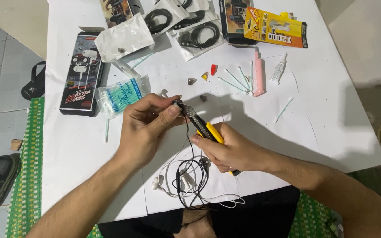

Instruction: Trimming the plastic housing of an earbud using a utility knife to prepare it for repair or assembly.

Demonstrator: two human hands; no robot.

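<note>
A black earphone cable (pixel 189 132) is pinched by the left hand (pixel 148 125) just beside the yellow utility knife (pixel 203 129), which is gripped by the right hand (pixel 232 152).

You've got a white table (pixel 331 132) centre, grey floor tiles (pixel 5 75) at 9 o'clock, green woven mat (pixel 27 176) at 8, hard overhead light.

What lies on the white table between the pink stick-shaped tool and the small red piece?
In the head view, thin cotton swabs lie between the pink tool and red piece.

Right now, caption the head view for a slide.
Left hand pinches a black earphone against the yellow utility knife held by right hand.
</note>
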